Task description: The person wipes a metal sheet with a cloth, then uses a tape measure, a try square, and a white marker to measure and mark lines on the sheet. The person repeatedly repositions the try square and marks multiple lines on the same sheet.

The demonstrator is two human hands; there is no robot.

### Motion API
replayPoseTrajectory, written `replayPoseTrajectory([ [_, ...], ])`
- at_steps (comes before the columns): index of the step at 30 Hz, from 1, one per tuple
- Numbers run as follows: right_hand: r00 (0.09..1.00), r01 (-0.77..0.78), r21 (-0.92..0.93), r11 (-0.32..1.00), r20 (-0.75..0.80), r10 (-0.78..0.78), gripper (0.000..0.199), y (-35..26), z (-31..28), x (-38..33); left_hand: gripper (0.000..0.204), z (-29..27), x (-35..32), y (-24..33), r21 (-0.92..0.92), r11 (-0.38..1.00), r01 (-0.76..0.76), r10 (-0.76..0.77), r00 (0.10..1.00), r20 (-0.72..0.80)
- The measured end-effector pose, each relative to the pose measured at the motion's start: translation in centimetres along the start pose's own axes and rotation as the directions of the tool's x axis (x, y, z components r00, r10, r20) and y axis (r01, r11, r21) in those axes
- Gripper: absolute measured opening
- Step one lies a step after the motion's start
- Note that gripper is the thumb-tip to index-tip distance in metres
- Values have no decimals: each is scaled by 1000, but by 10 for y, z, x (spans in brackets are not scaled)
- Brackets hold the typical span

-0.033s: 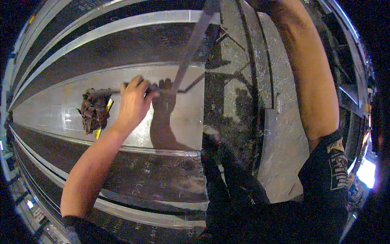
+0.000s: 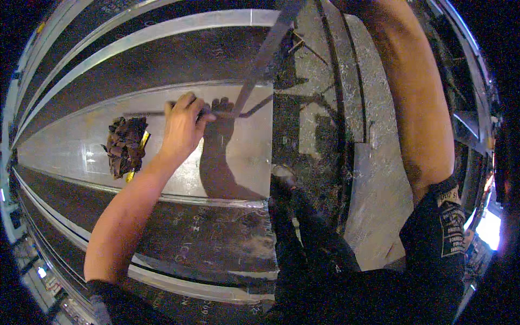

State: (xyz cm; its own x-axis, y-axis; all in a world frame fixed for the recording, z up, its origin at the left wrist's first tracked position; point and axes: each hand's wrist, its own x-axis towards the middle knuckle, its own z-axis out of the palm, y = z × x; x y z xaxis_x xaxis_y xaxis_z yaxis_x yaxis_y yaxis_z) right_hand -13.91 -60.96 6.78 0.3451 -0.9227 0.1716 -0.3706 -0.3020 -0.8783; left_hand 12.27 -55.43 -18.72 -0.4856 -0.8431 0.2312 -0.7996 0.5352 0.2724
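On the pale, shiny metal sheet (image 2: 70, 149), near its middle, the left hand (image 2: 181, 127) lies palm down with fingers curled over a thin dark metal rod (image 2: 146, 114) that runs flat along the sheet; the hand is closed around the rod near its right end. Its forearm reaches in from the lower left, bare up to a dark sleeve at the edge of view, and the hand throws a sharp shadow onto the sheet just to its right. Just left of the hand, touching the sheet, sits a crumpled brown work glove (image 2: 124, 145), with a short yellow-handled tool (image 2: 136, 157) poking out from under it. A long grey flat metal bar (image 2: 265, 54) slants down from the top of the view and meets the sheet just right of the hand. The right arm stretches up along the right side, and the right hand is out of view, so its grip cannot be told. Around the sheet run long pale steel beams (image 2: 162, 30) with dark channels between them. To the right lies a rough grey concrete floor (image 2: 379, 200), strewn with shavings, where a dark shoe (image 2: 281, 176) and dark trouser leg stand.
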Motion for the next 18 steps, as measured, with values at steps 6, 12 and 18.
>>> replayPoseTrajectory([
  [6, 996, -37, -341, 939, -85, 8, 40, 22, 22, -46, 15, 62, 15, -19, 33, 999, -21, 26, 989, -147],
  [12, 905, -379, -231, 896, -295, 307, 37, 30, 13, -68, 8, 78, 46, -2, -137, 991, -7, -30, 963, -269],
  [18, 914, -211, 18, 977, -351, 204, 26, 37, 45, -57, 5, 95, 50, -5, 58, 997, -57, 66, 986, -151],
])
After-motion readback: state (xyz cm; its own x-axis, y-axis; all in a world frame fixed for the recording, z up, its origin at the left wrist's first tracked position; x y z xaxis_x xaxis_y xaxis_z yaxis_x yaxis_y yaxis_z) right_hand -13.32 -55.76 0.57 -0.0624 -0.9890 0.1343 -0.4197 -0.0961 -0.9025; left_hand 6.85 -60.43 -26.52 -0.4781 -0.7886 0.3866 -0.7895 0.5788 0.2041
